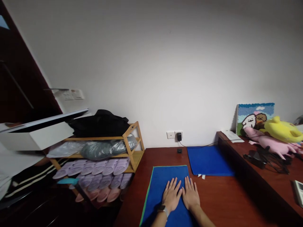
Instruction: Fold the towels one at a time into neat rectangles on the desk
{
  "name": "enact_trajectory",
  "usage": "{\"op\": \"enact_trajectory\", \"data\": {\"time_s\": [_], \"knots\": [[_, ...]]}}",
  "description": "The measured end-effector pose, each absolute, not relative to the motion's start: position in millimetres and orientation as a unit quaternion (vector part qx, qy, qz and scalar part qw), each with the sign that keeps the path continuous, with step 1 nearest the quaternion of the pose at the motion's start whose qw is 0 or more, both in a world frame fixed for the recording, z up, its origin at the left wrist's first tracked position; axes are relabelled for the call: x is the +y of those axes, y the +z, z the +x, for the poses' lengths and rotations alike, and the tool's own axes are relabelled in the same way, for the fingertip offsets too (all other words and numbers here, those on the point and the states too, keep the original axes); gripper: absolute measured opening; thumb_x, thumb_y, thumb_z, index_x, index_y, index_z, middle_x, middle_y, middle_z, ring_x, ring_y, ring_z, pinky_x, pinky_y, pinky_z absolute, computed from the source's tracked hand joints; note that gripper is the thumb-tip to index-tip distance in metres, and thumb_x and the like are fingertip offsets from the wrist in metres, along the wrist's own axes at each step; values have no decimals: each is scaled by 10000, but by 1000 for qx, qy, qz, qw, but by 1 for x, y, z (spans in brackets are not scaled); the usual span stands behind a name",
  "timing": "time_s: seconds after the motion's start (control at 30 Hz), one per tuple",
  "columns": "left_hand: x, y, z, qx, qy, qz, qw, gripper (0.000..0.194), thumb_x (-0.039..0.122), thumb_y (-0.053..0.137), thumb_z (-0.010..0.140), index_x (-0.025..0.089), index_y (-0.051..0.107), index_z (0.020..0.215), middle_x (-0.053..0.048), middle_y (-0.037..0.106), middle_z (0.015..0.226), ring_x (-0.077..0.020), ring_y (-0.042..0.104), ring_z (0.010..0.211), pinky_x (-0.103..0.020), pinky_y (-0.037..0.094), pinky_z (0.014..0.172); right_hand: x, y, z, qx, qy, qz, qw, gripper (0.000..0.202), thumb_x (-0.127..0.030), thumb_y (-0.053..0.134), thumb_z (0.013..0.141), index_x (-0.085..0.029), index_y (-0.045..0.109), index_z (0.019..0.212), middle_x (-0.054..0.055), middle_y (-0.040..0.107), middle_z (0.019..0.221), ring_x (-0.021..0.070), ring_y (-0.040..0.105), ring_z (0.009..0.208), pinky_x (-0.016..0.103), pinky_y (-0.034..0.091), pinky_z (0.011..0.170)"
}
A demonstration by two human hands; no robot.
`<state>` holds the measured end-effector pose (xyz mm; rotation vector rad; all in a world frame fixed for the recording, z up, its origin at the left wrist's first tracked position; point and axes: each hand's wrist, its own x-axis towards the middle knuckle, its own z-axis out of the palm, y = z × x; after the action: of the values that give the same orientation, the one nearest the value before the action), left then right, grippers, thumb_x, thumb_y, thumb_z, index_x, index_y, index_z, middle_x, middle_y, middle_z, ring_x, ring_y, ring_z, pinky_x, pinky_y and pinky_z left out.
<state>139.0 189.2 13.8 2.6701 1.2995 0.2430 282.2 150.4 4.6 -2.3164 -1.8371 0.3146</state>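
A blue cloth (157, 186) with green edging lies spread on the reddish-brown wooden table (221, 201). My left hand (171, 195) rests flat on it, fingers stretched out, with a watch on the wrist. Close beside it lies my right hand (190, 193), palm down and fingers extended, across the cloth's right side. Neither hand grips anything. Behind and to the right is a second blue cloth (210, 160), laid flat, with small white tags (201, 176) at its near edge.
On the left, a wooden rack (132, 151) holds purple slippers (99, 167), plastic-wrapped items and a black bag (101, 124). A black plug (179, 136) sits in the wall socket. Along the right, a raised ledge carries plush toys (281, 130) and tangled cables (272, 162).
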Motion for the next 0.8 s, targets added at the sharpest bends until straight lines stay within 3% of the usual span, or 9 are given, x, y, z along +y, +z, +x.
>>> {"op": "enact_trajectory", "data": {"time_s": [0.17, 0.33, 0.47, 0.63, 0.8], "knots": [[213, 13, 123, 452, 82, 885, 73, 590, 570, 184, 1043, 370, 256, 1594, 3, 274, 1687, -229, 238, 1561, -510, 218, 1276, 162, -1, 284, -609, 103, -780, 99, 666, -437, 173, 1006, -173, 196, 1616, -7, 137, 1690, 226, 81, 1574, 464, 71, 1284], [214, -2, 38, 600, 51, 798, 30, 659, 596, 232, 1015, 287, 279, 1596, -48, 269, 1680, -279, 250, 1555, -552, 236, 1254, 163, 1, 283, -598, 105, -787, 113, 676, -464, 153, 1012, -167, 162, 1620, -15, 118, 1695, 215, 72, 1576, 452, 58, 1285], [195, -5, -13, 646, 61, 761, -12, 705, 589, 201, 1017, 210, 233, 1611, -63, 250, 1687, -254, 239, 1560, -506, 202, 1272, 159, 17, 283, -596, 114, -789, 99, 666, -440, 167, 1018, -152, 160, 1619, -7, 123, 1698, 201, 70, 1577, 422, 43, 1282], [183, 7, -10, 639, 69, 766, -25, 682, 553, 245, 1017, 197, 296, 1596, -84, 301, 1671, -263, 269, 1552, -513, 200, 1269, 130, 22, 280, -570, 118, -808, 92, 653, -385, 112, 1025, -120, 137, 1621, 22, 125, 1703, 214, 94, 1575, 422, 101, 1277], [183, 13, -5, 629, 100, 769, -50, 639, 478, 260, 1017, 189, 343, 1581, -84, 351, 1653, -267, 283, 1547, -516, 196, 1271, 89, 1, 277, -611, 115, -776, 110, 680, -489, 148, 1018, -174, 206, 1618, -24, 169, 1687, 209, 117, 1573, 426, 100, 1285]]}}
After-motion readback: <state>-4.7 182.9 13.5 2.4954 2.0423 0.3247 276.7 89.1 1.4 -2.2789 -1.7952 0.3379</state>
